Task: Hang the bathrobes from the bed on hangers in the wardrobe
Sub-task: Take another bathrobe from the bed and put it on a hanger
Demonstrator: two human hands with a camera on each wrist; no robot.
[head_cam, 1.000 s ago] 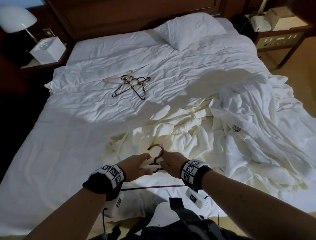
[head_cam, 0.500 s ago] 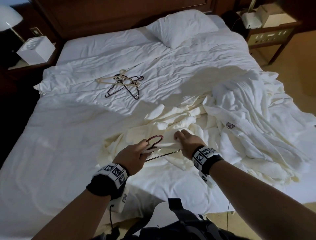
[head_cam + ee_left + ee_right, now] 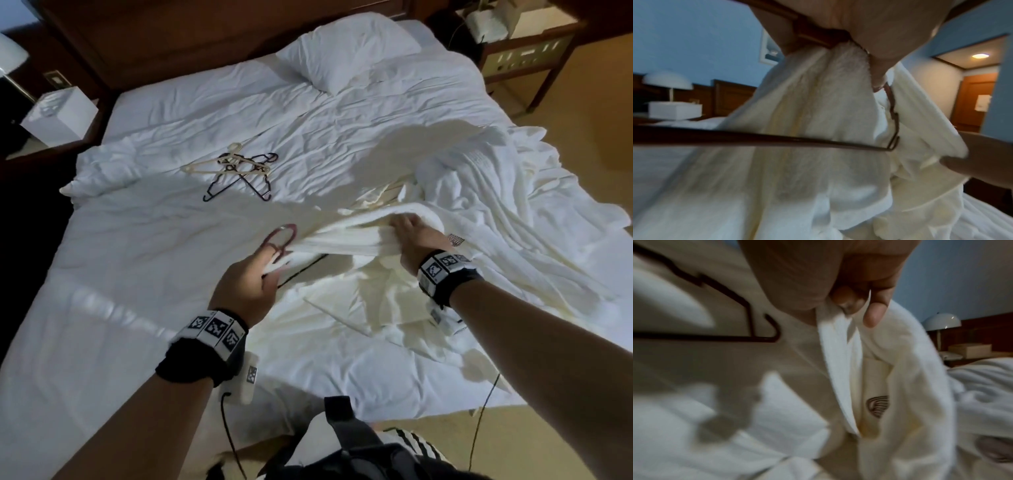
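A cream bathrobe (image 3: pixel 346 236) is lifted off the bed and stretched between my hands. My left hand (image 3: pixel 255 274) grips a dark red hanger (image 3: pixel 282 236) at its neck together with the robe's collar; the hanger's bar (image 3: pixel 777 139) runs under the cloth (image 3: pixel 807 113). My right hand (image 3: pixel 411 236) pinches a fold of the same robe (image 3: pixel 840 353) further right; the hanger's end (image 3: pixel 764 331) shows beside it. A second white bathrobe (image 3: pixel 496 205) with a dark logo (image 3: pixel 455 238) lies crumpled on the bed's right side.
Several spare hangers (image 3: pixel 239 171), cream and black, lie crossed mid-bed. A pillow (image 3: pixel 346 48) sits at the headboard. A nightstand with a white box (image 3: pixel 58 114) and lamp stands left, another nightstand (image 3: pixel 524 51) right. Cables hang from my wrists.
Both hands have risen and spread apart, lifting the cream robe off the bed. The right hand went from touching the cloth near the hanger to gripping a fold further right.
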